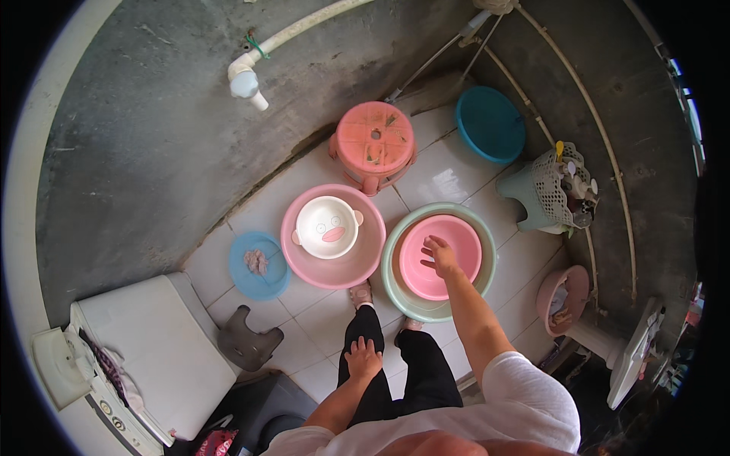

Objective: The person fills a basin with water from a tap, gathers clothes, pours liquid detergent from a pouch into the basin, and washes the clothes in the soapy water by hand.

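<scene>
My right hand (438, 256), fingers spread, reaches over a small pink plastic basin (469, 251). That basin sits inside a larger pale green basin (396, 279) on the floor. I see nothing held in this hand, though a small pale spot shows by its fingers. On my black-trousered leg (360, 326) rests my left hand (364, 359), fingers apart and holding nothing. Left of the green basin stands a wide pink basin (353, 272). A white bowl (311, 222) with a cartoon face and two ear-like handles lies inside it.
Behind the basins is a coral plastic stool (374, 134). A light-blue basin (274, 285) holds a crumpled cloth (255, 261). A white washing machine (154, 347) and a dark grey plastic object (251, 341) stand left. Rightward are a teal basin (490, 122), a basket of bottles (553, 191) and a pedestal washbasin (633, 353).
</scene>
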The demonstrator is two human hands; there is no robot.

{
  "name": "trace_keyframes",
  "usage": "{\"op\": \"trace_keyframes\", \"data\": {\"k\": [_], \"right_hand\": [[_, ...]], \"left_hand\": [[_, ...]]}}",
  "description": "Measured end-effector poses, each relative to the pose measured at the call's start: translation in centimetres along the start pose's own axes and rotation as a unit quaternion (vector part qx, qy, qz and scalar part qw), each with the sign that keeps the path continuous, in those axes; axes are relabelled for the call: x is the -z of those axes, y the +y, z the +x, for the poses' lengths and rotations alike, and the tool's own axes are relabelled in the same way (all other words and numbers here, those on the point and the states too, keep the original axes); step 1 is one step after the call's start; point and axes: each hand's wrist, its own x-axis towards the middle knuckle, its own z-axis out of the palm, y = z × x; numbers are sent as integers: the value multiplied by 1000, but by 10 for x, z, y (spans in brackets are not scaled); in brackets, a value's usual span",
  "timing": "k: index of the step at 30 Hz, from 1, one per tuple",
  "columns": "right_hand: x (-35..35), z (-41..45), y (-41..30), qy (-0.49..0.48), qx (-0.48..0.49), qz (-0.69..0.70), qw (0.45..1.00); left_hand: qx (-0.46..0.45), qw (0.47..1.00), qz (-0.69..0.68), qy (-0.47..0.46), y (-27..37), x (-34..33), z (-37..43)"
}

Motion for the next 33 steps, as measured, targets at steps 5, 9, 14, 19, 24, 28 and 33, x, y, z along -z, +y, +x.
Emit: {"op": "trace_keyframes", "data": {"k": [5,9,14,19,24,28,33], "right_hand": [[-45,126,-12,-11,12,129,992],[-89,197,-28,3,31,185,982],[-109,255,-29,57,70,230,969],[-124,286,-50,-77,148,410,897],[-153,233,-107,-76,203,501,838],[-103,180,-125,-70,211,546,807],[-1,64,-122,-45,258,485,834]], "left_hand": [[-53,995,33,72,-18,10,26],[-54,995,-2,86,-34,19,36],[-76,991,-16,106,-47,18,42],[-85,990,6,115,-50,14,41],[-102,988,11,119,-46,16,42],[-129,984,-6,125,-46,14,43],[-116,987,42,99,-22,13,36]]}}
